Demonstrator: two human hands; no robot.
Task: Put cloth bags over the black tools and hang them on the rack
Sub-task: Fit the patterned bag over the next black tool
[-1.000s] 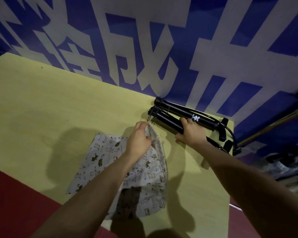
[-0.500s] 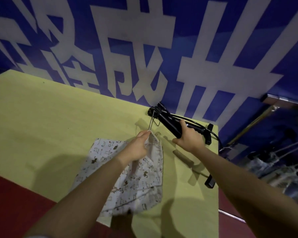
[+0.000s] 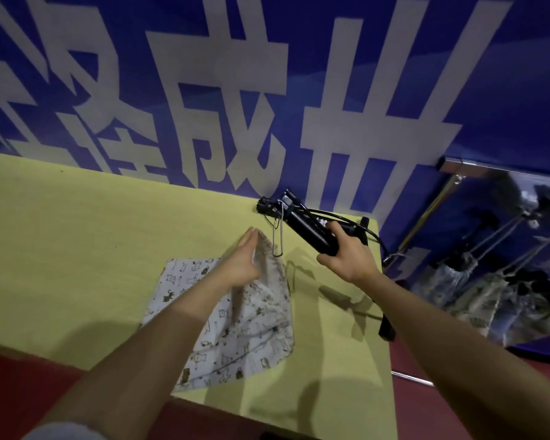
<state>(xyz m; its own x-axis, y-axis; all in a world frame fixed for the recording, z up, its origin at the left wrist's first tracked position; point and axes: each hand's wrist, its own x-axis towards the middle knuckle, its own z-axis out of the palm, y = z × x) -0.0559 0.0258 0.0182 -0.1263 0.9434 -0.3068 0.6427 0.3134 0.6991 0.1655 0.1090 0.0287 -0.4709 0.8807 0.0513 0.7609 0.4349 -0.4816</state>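
- While the right hand (image 3: 346,255) is closed around a black tool (image 3: 308,228), the tool is held lifted off the table (image 3: 77,249), slanting up toward the banner (image 3: 267,90); a wire hook (image 3: 277,238) hangs from its far end, just above the bag's upper edge.
- A printed cloth bag (image 3: 245,325) lies on the table under the left hand (image 3: 242,265); its upper edge is raised by that hand, whose fingers are stretched out flat and together; whether the cloth is pinched or the hand is slid into the mouth cannot be told.
- No part of the held tool is yet inside the bag; the two are near but apart, so this bagging is judged as only just begun.
- A second black tool (image 3: 386,325) appears to lie at the table's right edge, partly hidden by the right forearm, with no bag on it.
- At the right, a rack (image 3: 458,165) is seen with several bagged shapes (image 3: 483,300) hanging below it; these are blurred, yet earlier items are judged already done.
- Left to do, as judged: the bag's mouth is to be opened, the tool slid in, the bag hung by its hook on the rack, and the same repeated for the other tool.
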